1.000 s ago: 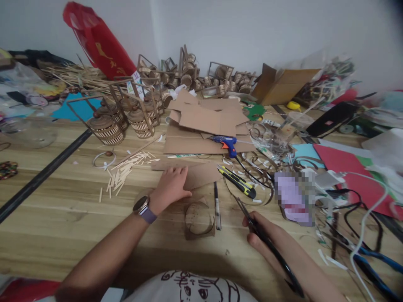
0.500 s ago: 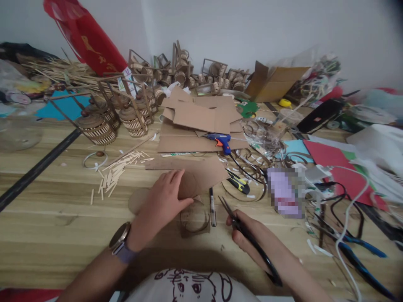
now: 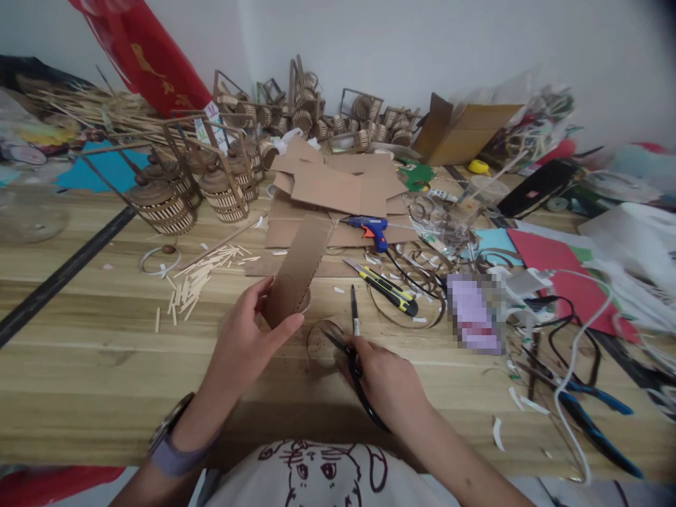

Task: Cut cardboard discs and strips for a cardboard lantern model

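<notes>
Here, two hands point(image 3: 243, 341), one cardboard strip point(image 3: 298, 264)

Left: gold-lettered red bag point(image 3: 153, 60) behind round brown slatted baskets point(image 3: 165, 208). Centre: orange-triggered blue plastic glue gun point(image 3: 377, 229). Right: black oblong box point(image 3: 539, 189), flat red paper sheet point(image 3: 560, 274), curving white cable point(image 3: 558, 401) near blue-handled pliers point(image 3: 598, 436).

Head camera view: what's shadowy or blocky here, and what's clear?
Head view: soft shadow darkens the pale wooden tabletop before the white, drawn-on shirt; head view: coarse square pixels mask a purple object; head view: the brown rectangular cardboard piece shows its ridged edge fairly clearly.
</notes>
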{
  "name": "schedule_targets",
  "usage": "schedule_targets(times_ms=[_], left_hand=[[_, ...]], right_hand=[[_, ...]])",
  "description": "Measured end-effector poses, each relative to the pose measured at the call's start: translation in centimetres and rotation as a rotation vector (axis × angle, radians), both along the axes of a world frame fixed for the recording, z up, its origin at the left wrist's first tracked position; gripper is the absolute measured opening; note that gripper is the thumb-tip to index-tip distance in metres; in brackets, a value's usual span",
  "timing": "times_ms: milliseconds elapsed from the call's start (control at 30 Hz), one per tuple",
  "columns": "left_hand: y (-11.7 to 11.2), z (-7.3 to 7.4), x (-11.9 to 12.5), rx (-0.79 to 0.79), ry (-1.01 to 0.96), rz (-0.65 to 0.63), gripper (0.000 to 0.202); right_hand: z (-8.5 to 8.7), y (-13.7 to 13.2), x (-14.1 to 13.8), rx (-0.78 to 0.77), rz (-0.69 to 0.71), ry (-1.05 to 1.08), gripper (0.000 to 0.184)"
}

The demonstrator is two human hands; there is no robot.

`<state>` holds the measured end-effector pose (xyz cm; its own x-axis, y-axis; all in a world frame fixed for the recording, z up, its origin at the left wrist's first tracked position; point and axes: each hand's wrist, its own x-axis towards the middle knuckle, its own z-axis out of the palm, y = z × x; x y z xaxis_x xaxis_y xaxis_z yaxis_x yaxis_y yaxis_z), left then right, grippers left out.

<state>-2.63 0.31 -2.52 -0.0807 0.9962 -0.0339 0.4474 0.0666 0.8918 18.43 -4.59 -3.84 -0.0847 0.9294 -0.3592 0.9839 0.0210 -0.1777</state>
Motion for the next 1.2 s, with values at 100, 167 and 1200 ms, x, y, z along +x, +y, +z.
schedule_targets(times_ms=[100, 167, 1200], left_hand=[[-0.1, -0.2, -0.2, 0.007, -0.017, -0.010, 0.074], [-0.1, -0.4, -0.1, 0.017, -0.016, -0.007, 0.074], [0.1, -1.3, 0.1, 0.226, 0.285, -0.044, 0.071]], right_hand=[[0.2, 0.6, -0.5, -0.007, -0.033, -0.064, 0.026], [0.3, 0.7, -0.7, -0.011, -0.019, -0.091, 0.022], [3.7, -3.0, 7.9, -0.118, -0.104, -0.183, 0.037]])
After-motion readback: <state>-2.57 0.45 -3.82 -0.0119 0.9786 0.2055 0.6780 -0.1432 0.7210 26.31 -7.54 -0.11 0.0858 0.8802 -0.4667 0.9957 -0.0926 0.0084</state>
